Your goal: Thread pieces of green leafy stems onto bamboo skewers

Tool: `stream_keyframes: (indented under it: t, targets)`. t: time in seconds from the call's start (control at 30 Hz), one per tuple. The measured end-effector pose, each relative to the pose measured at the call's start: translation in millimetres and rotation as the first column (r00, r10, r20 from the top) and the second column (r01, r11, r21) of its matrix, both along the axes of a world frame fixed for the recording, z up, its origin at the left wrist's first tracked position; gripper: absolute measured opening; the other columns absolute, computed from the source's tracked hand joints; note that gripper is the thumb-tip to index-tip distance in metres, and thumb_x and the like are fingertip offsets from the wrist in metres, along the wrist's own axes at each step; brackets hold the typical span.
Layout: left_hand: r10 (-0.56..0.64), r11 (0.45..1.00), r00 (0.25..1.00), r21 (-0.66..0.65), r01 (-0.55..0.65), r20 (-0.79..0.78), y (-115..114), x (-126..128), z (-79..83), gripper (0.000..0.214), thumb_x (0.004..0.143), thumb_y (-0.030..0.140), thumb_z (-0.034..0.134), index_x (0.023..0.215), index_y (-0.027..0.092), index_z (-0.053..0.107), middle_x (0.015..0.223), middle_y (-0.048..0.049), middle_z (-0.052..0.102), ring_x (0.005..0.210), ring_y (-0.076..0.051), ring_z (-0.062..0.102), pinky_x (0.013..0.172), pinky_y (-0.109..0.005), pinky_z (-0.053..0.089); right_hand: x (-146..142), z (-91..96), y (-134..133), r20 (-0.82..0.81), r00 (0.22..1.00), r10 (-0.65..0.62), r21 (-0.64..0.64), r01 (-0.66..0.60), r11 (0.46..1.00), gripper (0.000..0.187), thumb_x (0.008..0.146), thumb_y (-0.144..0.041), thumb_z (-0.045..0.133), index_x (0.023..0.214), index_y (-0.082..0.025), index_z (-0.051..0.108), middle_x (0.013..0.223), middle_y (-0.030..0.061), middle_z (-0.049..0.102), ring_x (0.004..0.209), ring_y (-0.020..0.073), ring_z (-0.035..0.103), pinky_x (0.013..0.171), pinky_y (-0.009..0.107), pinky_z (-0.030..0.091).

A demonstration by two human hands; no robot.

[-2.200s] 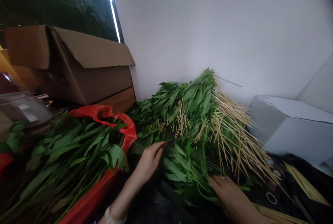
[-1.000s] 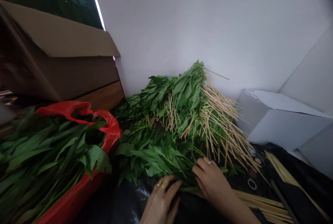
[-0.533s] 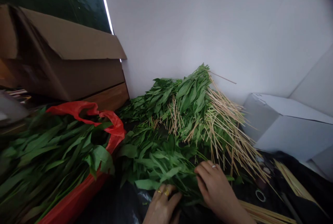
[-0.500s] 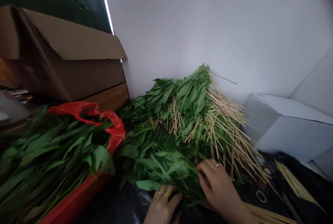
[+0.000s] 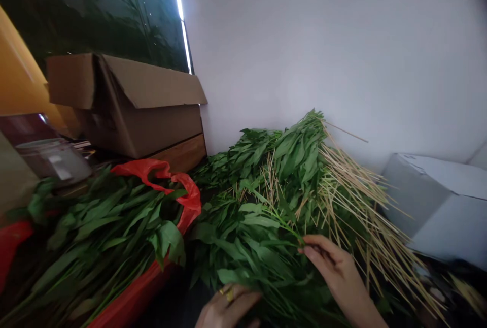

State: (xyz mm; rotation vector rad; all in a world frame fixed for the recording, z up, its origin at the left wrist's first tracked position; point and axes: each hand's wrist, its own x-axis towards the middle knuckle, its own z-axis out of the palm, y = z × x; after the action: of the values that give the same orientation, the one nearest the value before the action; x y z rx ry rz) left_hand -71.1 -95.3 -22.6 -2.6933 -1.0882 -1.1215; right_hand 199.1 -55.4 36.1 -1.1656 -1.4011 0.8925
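Observation:
My right hand (image 5: 338,269) pinches the cut end of a green leafy stem (image 5: 283,224) between thumb and fingertips. Its leaves point up and left over a loose heap of leafy stems (image 5: 243,247). Low in the view, my left hand (image 5: 228,306), wearing a gold ring, lies against the near edge of this heap. Its fingers are loosely bent with the thumb apart, and no held thing shows in it. Behind the heap rest leafy bundles (image 5: 300,160) with thin, straw-coloured sticks (image 5: 365,196) fanning out to the right.
On the left, a red plastic bag (image 5: 188,198) is full of long leafy stems (image 5: 102,226). An open cardboard box (image 5: 163,127) stands behind it, near a whitish tub (image 5: 57,160). At right, a white box (image 5: 445,206) stands by the pale wall (image 5: 304,38).
My right hand has risen slightly from the heap with a leafy stem in its fingers. My left hand has moved a little down and left. The view has swung left.

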Motion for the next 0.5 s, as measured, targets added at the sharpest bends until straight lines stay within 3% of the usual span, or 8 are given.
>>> stream_keyframes:
  t: [0.13,0.27,0.4,0.5]
  targets:
    - [0.102,0.987,0.993,-0.133,-0.094,0.054,-1,-16,43.3,0.022,0.092,0.022,0.055,0.11,0.024,0.066,0.084,-0.0026,0.072,0.075,-0.014,0.068,0.074,-0.021,0.056,1,-16.1,-2,-0.021,1.0,0.004,0.006,-0.004,1.0,0.027,0.077,-0.046,0.069,0.087,-0.021,0.074,0.08,0.0054,0.075,0.075,0.0206,0.072,0.07,0.024,0.058]
    - [0.269,0.956,0.934,-0.179,-0.231,0.236,0,-14,71.4,0.017,0.093,0.02,0.054,0.101,0.022,0.069,0.073,-0.001,0.067,0.065,-0.012,0.065,0.064,-0.019,0.055,5,-23.2,-1,0.009,1.0,-0.019,0.117,0.018,0.993,0.025,0.074,-0.046,0.072,0.081,-0.022,0.076,0.084,0.0065,0.075,0.078,0.0217,0.072,0.069,0.025,0.059]
    - [0.249,0.968,0.886,-0.076,-0.239,0.39,8,-2,86.6,0.015,0.09,0.018,0.06,0.1,0.022,0.069,0.086,-0.0027,0.067,0.076,-0.013,0.066,0.067,-0.021,0.054,6,-26.5,-1,0.108,0.993,-0.043,0.241,0.016,0.971,0.021,0.08,-0.043,0.069,0.081,-0.023,0.076,0.09,0.008,0.074,0.087,0.0234,0.071,0.075,0.028,0.059]
    - [0.177,0.976,0.924,0.059,-0.208,0.338,17,8,91.7,0.022,0.089,0.012,0.059,0.105,0.023,0.069,0.096,-0.0045,0.065,0.084,-0.014,0.064,0.071,-0.022,0.053,3,-28.8,-4,0.203,0.977,-0.066,0.339,-0.007,0.941,0.014,0.084,-0.036,0.066,0.088,-0.026,0.075,0.092,0.0067,0.073,0.091,0.0234,0.068,0.08,0.033,0.057]
